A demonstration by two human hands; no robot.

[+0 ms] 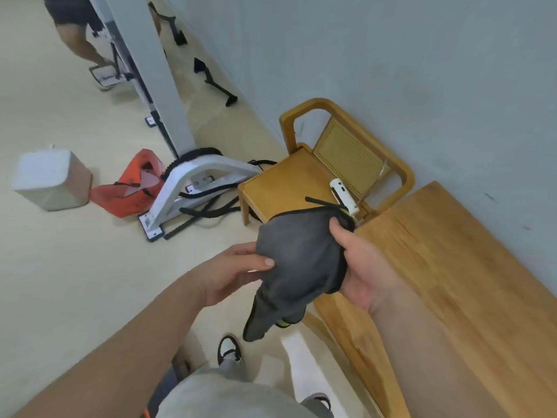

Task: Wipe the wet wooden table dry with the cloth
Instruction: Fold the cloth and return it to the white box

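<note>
A dark grey cloth (pixel 301 257) with a black and yellow-green edge hangs bunched in the air between my two hands, above the floor and just left of the table's near corner. My right hand (pixel 361 267) grips its right side, thumb over the top of the fabric. My left hand (pixel 238 273) holds the cloth's left side, thumb laid on top and fingers underneath. The wooden table (pixel 458 282) stretches along the right, beside the grey wall. The cloth is not touching the table.
A wooden chair (pixel 289 182) with a cane back stands at the table's far end, a white device (pixel 342 194) lying on its seat. On the floor are a white machine base (pixel 193 188) with black cables, an orange bag (pixel 135 185) and a white box (pixel 49 179). Another person's legs (pixel 78 34) are at top left.
</note>
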